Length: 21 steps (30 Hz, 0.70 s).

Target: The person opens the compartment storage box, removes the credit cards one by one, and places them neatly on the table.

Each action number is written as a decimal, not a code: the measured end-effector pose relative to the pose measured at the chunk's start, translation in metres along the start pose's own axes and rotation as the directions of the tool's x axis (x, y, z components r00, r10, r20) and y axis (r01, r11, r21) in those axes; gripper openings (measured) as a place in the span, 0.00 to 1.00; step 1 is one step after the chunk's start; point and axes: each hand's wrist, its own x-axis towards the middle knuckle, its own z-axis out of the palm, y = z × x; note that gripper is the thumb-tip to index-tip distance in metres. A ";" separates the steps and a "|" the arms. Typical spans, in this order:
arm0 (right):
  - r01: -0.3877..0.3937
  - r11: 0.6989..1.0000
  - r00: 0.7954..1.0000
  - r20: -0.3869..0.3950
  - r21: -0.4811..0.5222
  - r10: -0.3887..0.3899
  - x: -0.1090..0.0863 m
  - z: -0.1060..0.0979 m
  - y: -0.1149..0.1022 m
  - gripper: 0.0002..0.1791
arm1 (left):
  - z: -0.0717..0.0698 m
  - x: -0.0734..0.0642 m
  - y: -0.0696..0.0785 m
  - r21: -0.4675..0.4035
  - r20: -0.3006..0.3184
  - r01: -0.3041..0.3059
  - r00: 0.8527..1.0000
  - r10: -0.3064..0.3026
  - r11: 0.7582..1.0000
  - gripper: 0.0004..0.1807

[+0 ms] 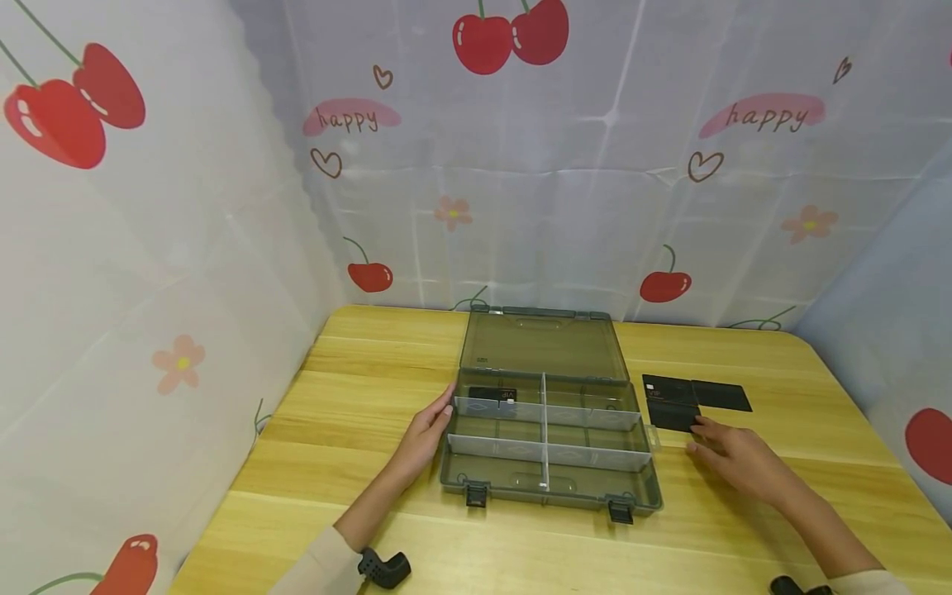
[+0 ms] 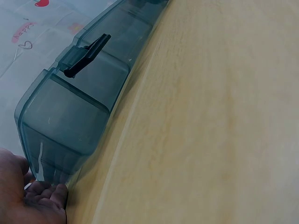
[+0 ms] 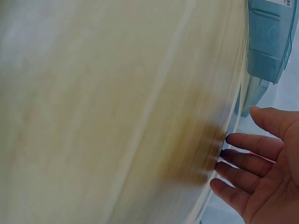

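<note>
A translucent grey-green organizer box lies with its lid folded back. Inside its far left compartment is a black card marked VIP. My left hand rests against the outside of the box's left wall; the left wrist view shows its fingers loosely curled at the bottom edge. Right of the box lie three black cards: one with a chip mark, one beside it and a nearer one. My right hand has its fingertips at the nearer card's right corner, fingers extended.
White dividers split the box into several compartments. Two dark latches hang off its front edge. Everything stands on a wooden table, with a cherry-print curtain behind and at the sides.
</note>
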 end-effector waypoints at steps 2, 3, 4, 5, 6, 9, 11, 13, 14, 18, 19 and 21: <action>0.003 1.000 1.000 -0.005 -0.007 -0.003 0.001 -0.001 0.000 0.28 | 0.000 0.000 0.000 0.000 0.001 0.003 1.000 -0.003 1.000 0.27; 0.002 1.000 1.000 -0.012 -0.009 -0.002 0.001 -0.001 0.000 0.27 | 0.000 0.000 0.000 0.000 0.000 0.004 1.000 -0.004 1.000 0.27; 0.000 1.000 1.000 -0.022 -0.013 -0.001 0.001 -0.002 0.000 0.27 | 0.000 0.000 0.000 0.001 -0.001 0.003 1.000 -0.003 1.000 0.27; -0.005 1.000 1.000 -0.031 -0.017 0.005 0.002 -0.002 -0.001 0.26 | 0.000 0.000 0.000 0.003 -0.003 0.003 1.000 -0.003 1.000 0.27; -0.011 1.000 0.999 -0.041 -0.017 0.011 0.002 -0.003 -0.001 0.25 | 0.000 0.000 0.000 0.005 -0.005 0.004 1.000 -0.004 1.000 0.27; -0.004 1.000 0.996 -0.087 -0.016 0.002 0.001 -0.010 -0.006 0.23 | 0.001 0.000 0.001 0.003 -0.008 0.003 1.000 -0.003 1.000 0.27; 0.003 1.000 0.995 -0.103 -0.018 -0.005 0.000 -0.016 -0.011 0.23 | 0.001 -0.001 0.001 -0.003 -0.008 0.002 1.000 -0.002 1.000 0.27; 0.013 1.000 0.993 -0.119 -0.024 -0.016 0.001 -0.023 -0.017 0.22 | 0.001 -0.001 0.002 -0.008 -0.008 0.002 1.000 -0.002 1.000 0.27; 0.008 1.000 0.993 -0.119 -0.027 -0.011 0.001 -0.026 -0.021 0.22 | 0.001 -0.001 0.002 -0.009 -0.007 0.003 1.000 -0.003 1.000 0.27; -0.003 0.999 0.993 -0.121 -0.051 -0.003 0.002 -0.036 -0.033 0.23 | 0.000 -0.001 0.003 -0.004 -0.007 0.003 1.000 -0.003 1.000 0.26; -0.006 0.998 0.993 -0.120 -0.056 0.000 0.003 -0.038 -0.036 0.23 | 0.000 -0.001 0.003 -0.005 -0.005 0.003 1.000 -0.003 1.000 0.26; -0.005 0.998 0.993 -0.122 -0.065 -0.003 0.004 -0.042 -0.043 0.23 | 0.001 -0.001 0.003 -0.003 -0.005 0.000 1.000 0.000 1.000 0.27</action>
